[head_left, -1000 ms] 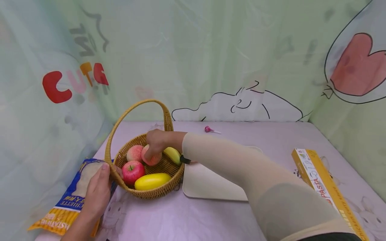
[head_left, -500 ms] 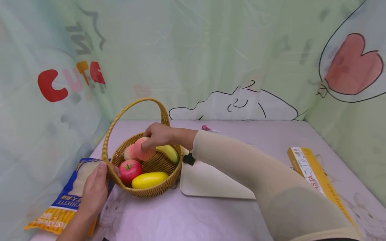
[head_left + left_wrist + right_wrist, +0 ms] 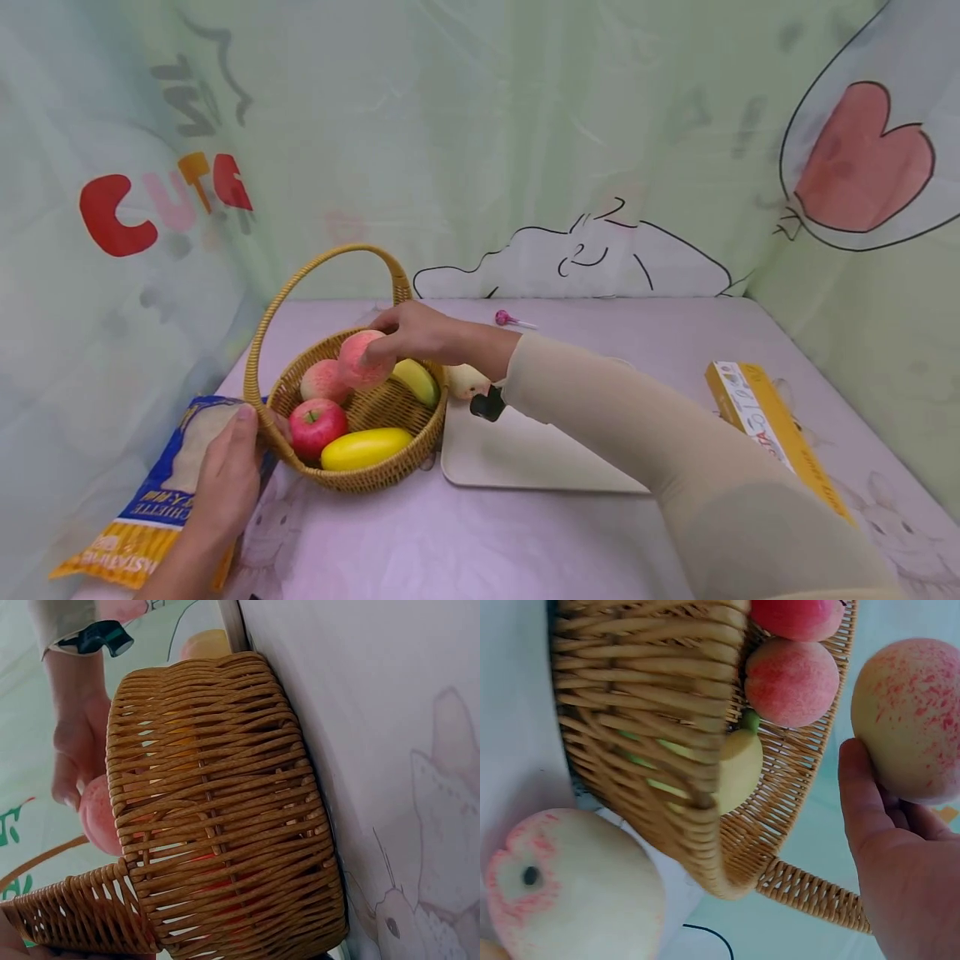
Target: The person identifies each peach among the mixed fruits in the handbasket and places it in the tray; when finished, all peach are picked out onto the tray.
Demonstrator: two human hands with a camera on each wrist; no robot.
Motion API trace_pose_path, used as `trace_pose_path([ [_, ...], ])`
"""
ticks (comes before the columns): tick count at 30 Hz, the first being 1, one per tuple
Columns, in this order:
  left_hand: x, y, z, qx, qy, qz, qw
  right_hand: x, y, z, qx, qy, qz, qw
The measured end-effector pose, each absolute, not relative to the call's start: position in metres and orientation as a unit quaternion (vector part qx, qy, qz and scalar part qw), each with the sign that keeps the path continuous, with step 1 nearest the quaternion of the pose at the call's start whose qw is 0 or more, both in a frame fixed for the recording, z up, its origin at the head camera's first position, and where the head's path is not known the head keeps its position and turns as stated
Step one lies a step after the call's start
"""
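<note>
My right hand [image 3: 420,332] grips a pink peach [image 3: 366,360] above the wicker basket [image 3: 375,481]; the right wrist view shows fingers curled round this peach [image 3: 915,720]. Inside the basket lie another peach [image 3: 325,382], a red apple [image 3: 318,427], a smooth yellow oblong fruit [image 3: 367,449] and a banana-like yellow-green fruit [image 3: 417,382]. My left hand [image 3: 227,467] holds the basket where its handle meets the rim on the left, thumb in front. Most of its fingers are hidden behind the wicker.
A blue and orange pasta bag [image 3: 150,525] lies under my left hand. Right of the basket is a pale tray [image 3: 540,458], with a pale pinkish fruit [image 3: 467,382] near its back corner. A lollipop [image 3: 504,317] lies behind; a yellow pasta box [image 3: 772,433] lies at right.
My right hand has lifted the peach up from among the basket's fruit. The pale fruit beside the basket has come into sight under the right arm. My left hand stays on the basket.
</note>
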State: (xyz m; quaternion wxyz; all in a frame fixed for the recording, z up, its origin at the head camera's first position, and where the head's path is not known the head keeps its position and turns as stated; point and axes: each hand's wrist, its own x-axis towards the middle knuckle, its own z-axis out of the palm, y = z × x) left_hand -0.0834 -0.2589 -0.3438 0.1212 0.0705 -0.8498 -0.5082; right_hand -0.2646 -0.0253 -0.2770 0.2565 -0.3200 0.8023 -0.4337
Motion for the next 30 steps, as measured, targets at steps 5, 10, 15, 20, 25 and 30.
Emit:
trace_pose_path([
  [5, -0.083, -0.258, -0.343, 0.063, -0.849, -0.51, 0.124, -0.261, -0.016, -0.278, -0.323, 0.809, -0.437, 0.223],
  [10, -0.083, -0.259, -0.342, 0.067, -0.848, -0.514, 0.113, -0.259, -0.008, -0.277, -0.313, 0.797, -0.473, 0.206],
  [15, -0.083, -0.259, -0.341, 0.074, -0.849, -0.512, 0.107, -0.256, 0.004, -0.277, -0.292, 0.793, -0.497, 0.198],
  [20, -0.082, -0.259, -0.342, 0.064, -0.848, -0.511, 0.125, -0.252, 0.016, -0.277, -0.275, 0.796, -0.507, 0.183],
  [25, -0.081, -0.259, -0.343, 0.055, -0.846, -0.514, 0.13, -0.247, 0.028, -0.28, -0.254, 0.792, -0.527, 0.175],
  [30, -0.081, -0.258, -0.342, 0.065, -0.845, -0.517, 0.117, -0.243, 0.04, -0.282, -0.245, 0.795, -0.529, 0.166],
])
